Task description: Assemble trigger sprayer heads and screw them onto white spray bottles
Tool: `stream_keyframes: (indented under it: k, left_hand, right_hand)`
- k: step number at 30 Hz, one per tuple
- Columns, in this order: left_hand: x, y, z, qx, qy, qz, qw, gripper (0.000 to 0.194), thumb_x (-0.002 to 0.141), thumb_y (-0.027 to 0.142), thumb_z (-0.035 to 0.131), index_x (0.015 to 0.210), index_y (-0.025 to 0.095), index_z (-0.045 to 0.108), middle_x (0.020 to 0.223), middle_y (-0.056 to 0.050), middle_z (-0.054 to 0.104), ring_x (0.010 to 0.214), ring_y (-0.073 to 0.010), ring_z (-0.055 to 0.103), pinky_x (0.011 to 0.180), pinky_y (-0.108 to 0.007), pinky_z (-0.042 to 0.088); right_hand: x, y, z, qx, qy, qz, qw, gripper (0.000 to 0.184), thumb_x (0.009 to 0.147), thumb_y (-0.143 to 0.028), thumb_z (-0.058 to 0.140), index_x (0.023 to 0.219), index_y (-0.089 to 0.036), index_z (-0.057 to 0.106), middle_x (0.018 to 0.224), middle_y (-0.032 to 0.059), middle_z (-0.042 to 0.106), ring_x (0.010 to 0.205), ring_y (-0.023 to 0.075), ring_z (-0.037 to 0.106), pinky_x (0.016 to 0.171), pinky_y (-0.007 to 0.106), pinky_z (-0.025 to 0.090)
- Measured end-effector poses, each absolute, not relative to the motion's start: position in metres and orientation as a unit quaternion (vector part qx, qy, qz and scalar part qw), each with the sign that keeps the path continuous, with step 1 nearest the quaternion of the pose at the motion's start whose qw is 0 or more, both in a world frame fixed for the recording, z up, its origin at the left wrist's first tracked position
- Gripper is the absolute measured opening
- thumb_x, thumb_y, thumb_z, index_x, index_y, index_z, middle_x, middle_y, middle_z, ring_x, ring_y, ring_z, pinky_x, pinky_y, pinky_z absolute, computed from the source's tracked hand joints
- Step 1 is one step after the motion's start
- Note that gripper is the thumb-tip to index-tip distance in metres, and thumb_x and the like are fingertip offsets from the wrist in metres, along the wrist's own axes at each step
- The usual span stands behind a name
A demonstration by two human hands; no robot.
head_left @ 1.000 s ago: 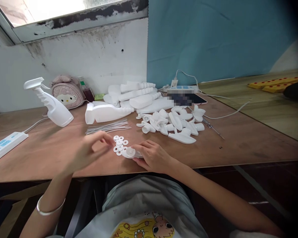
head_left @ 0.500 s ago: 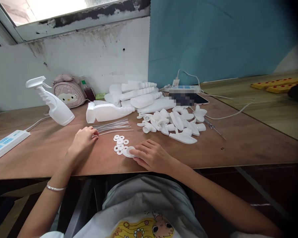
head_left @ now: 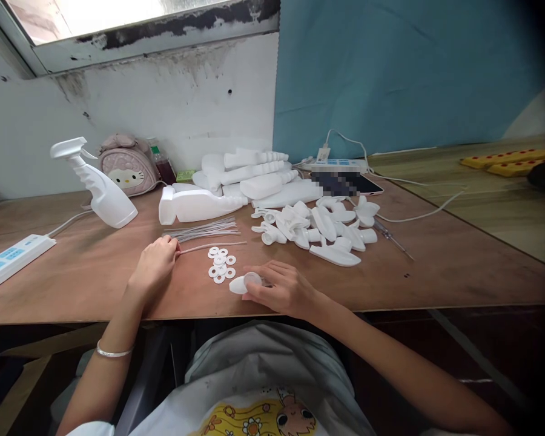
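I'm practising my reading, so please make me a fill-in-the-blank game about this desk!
The cat-faced bag is coloured ____.
The silver bracelet is on the ____ wrist.
The washers lie between the left hand and the ____ hand.
Only ____ spray bottle stands upright.

pink; left; right; one

**Tube (head_left: 213, 246) and spray head (head_left: 238, 285) in hand**

The left hand (head_left: 157, 263) pinches 1 end of the tube; the right hand (head_left: 284, 287) holds the spray head. Washers (head_left: 219, 260) lie between them on the worktop (head_left: 440, 266). Loose heads (head_left: 323, 223) lie near piled bottles (head_left: 264, 185); 1 sprayer (head_left: 111, 201) stands at left.
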State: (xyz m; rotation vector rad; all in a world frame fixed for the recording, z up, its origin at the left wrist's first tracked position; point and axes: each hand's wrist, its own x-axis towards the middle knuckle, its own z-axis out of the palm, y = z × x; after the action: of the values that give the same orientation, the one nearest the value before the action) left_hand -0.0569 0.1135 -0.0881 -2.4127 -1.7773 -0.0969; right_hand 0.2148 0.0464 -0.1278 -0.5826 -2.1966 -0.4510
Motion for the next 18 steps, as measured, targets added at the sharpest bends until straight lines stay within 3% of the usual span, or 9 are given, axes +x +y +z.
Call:
stream_keyframes:
  k: [3, 9, 12, 16, 18]
  left_hand:
    - [-0.058, 0.110, -0.089, -0.806, -0.589, -0.020, 0.053, 0.018, 0.083, 0.024, 0.035, 0.075, 0.017, 0.049, 0.081, -0.010, 0.057, 0.072, -0.0211, 0.053, 0.058, -0.029, 0.036]
    - [-0.069, 0.108, -0.083, -0.807, -0.588, -0.060, -0.023, 0.023, 0.083, 0.028, 0.035, 0.083, 0.018, 0.056, 0.083, -0.007, 0.058, 0.075, -0.0202, 0.054, 0.063, -0.029, 0.038]
    - [-0.066, 0.104, -0.072, -0.833, -0.525, -0.146, -0.097, 0.027, 0.084, 0.032, 0.037, 0.086, 0.019, 0.060, 0.085, -0.006, 0.057, 0.073, -0.0168, 0.053, 0.063, -0.027, 0.038]
    - [-0.034, 0.087, -0.054, -0.789, -0.451, -0.322, -0.266, 0.023, 0.081, 0.037, 0.049, 0.079, 0.017, 0.058, 0.063, -0.001, 0.051, 0.054, -0.0107, 0.045, 0.050, -0.022, 0.035]
    - [-0.010, 0.075, -0.053, -0.730, -0.415, -0.420, -0.343, 0.021, 0.081, 0.036, 0.052, 0.077, 0.015, 0.057, 0.062, -0.001, 0.053, 0.051, -0.0090, 0.047, 0.049, -0.021, 0.038]
  right_hand:
    - [0.214, 0.046, -0.128, -0.228, -0.873, -0.165, 0.399, 0.010, 0.083, -0.026, 0.055, 0.077, -0.018, 0.053, 0.100, 0.0090, 0.063, 0.063, 0.0099, 0.056, 0.060, 0.024, 0.046]
    - [0.213, 0.047, -0.122, -0.251, -0.881, -0.075, 0.394, 0.011, 0.085, -0.023, 0.052, 0.077, -0.016, 0.054, 0.091, 0.0084, 0.064, 0.077, 0.0141, 0.060, 0.068, 0.025, 0.048]
    - [0.213, 0.047, -0.120, -0.255, -0.883, -0.051, 0.392, 0.012, 0.086, -0.024, 0.051, 0.076, -0.016, 0.052, 0.090, 0.0078, 0.064, 0.077, 0.0143, 0.060, 0.067, 0.025, 0.047]
    - [0.213, 0.047, -0.122, -0.251, -0.883, -0.054, 0.392, 0.008, 0.086, -0.024, 0.051, 0.082, -0.017, 0.050, 0.093, 0.0076, 0.065, 0.078, 0.0156, 0.062, 0.068, 0.028, 0.048]
    - [0.212, 0.047, -0.125, -0.266, -0.873, -0.038, 0.408, 0.012, 0.084, -0.026, 0.053, 0.089, -0.018, 0.047, 0.092, 0.0081, 0.065, 0.079, 0.0166, 0.063, 0.068, 0.028, 0.050]
